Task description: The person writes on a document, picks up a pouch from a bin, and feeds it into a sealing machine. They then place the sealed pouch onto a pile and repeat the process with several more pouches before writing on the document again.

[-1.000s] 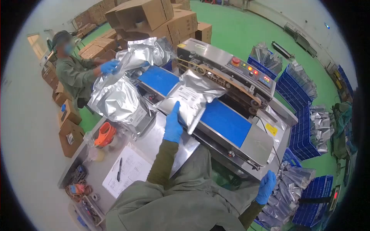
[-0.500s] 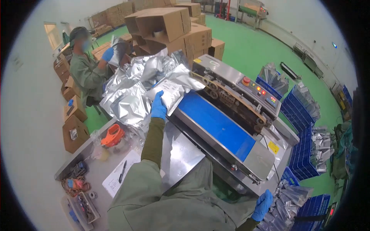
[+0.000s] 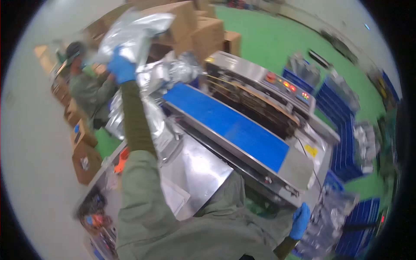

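Observation:
My left hand (image 3: 121,67), in a blue glove, is raised at the upper left and closed on a silver foil bag (image 3: 134,37), blurred by motion. Beneath it, a pile of silver foil bags (image 3: 151,82) lies at the far end of the bench. My right hand (image 3: 300,221), also gloved in blue, hangs at the lower right with its fingers loosely curled together and nothing visible in them. Beside it are foil bags (image 3: 323,223) by a blue crate. A sealing machine (image 3: 260,82) with a blue conveyor belt (image 3: 229,125) stands before me.
A co-worker (image 3: 89,91) is at the left, beyond the bag pile. Cardboard boxes (image 3: 208,39) are stacked behind it. Blue crates (image 3: 342,143) with foil bags line the right side. An orange tape dispenser (image 3: 122,159) is partly hidden by my left arm.
My left hand has lifted the foil bag from beside the belt, up and to the left over the pile. The right hand stays low at the right. The view has shifted slightly.

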A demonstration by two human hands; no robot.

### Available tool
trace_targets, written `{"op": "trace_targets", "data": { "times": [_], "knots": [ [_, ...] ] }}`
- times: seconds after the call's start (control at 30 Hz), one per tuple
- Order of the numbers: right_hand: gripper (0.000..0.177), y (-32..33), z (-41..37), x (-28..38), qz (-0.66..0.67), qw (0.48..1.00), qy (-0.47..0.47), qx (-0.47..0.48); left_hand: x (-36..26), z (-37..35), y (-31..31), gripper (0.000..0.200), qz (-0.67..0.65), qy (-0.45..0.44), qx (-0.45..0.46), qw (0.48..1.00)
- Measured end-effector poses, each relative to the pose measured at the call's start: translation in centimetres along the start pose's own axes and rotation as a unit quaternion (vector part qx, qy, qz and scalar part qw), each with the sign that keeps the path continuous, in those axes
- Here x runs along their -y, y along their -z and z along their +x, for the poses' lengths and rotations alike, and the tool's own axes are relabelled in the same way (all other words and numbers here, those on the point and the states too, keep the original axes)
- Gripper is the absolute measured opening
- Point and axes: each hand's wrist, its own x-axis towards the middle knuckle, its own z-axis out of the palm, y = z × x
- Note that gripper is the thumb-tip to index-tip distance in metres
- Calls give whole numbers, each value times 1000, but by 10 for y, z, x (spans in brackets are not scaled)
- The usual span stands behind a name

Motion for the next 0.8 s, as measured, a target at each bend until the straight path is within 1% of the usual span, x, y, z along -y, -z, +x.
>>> {"op": "trace_targets", "data": {
  "times": [0.03,0.07,0.13,0.17,0.2,0.23,0.27,0.3,0.33,0.37,0.4,0.43,0.47,0.5,0.53,0.57,0.6,0.63,0.67,0.7,0.73,0.77,0.8],
  "knots": [
    [28,-2,-1,3,-10,1000,24,9,22,9,-40,31,-64,-22,-52,996],
    [29,-5,-3,10,6,1000,-10,23,40,9,-70,33,-65,-40,-16,997],
    [26,-7,-9,15,20,994,-99,-31,75,-13,-90,39,-100,-77,73,989],
    [24,-4,-14,24,12,998,-58,11,81,-25,-99,41,-142,-89,95,981],
    [25,7,-14,10,13,999,-33,16,79,-40,-103,44,-197,-92,111,970],
    [28,11,-21,23,59,995,-79,20,68,-57,-102,47,-269,-71,123,953],
    [30,19,-27,26,5,998,-58,10,60,-83,-94,49,-340,-31,140,929],
    [32,28,-32,17,23,995,-97,-16,52,-111,-80,52,-393,0,155,906],
    [29,38,-42,19,33,994,-96,-28,43,-139,-67,55,-433,22,165,886],
    [26,40,-44,22,40,995,-92,-18,47,-165,-54,58,-453,43,169,874],
    [23,49,-51,14,55,992,-96,-67,51,-191,-37,60,-462,58,164,870],
    [22,62,-58,-3,66,989,-101,-87,62,-221,-19,63,-454,71,153,875],
    [18,79,-61,-26,35,992,-74,-93,77,-247,-3,66,-435,89,131,886],
    [14,91,-56,-45,76,989,-83,-98,90,-272,9,69,-418,116,105,895],
    [19,105,-50,-63,117,983,-92,-104,90,-297,7,72,-404,144,95,898],
    [28,120,-44,-82,158,976,-100,-111,101,-317,10,75,-396,170,86,898],
    [30,112,-38,-72,126,986,-67,-88,104,-330,5,78,-396,189,89,894],
    [28,104,-36,-63,126,986,-78,-73,106,-338,-1,81,-406,203,109,884],
    [26,96,-34,-54,124,986,-83,-79,108,-342,-7,84,-427,209,153,867],
    [26,89,-27,-49,120,988,-80,-55,110,-344,-12,87,-447,209,204,845],
    [28,83,-24,-44,93,992,-66,-63,109,-348,-16,89,-464,209,247,825],
    [29,85,-20,-39,71,993,-51,-77,107,-345,-14,89,-467,211,238,825],
    [31,87,-19,-35,4,996,-43,-76,112,-346,-20,90,-481,271,240,799]
  ]
}}
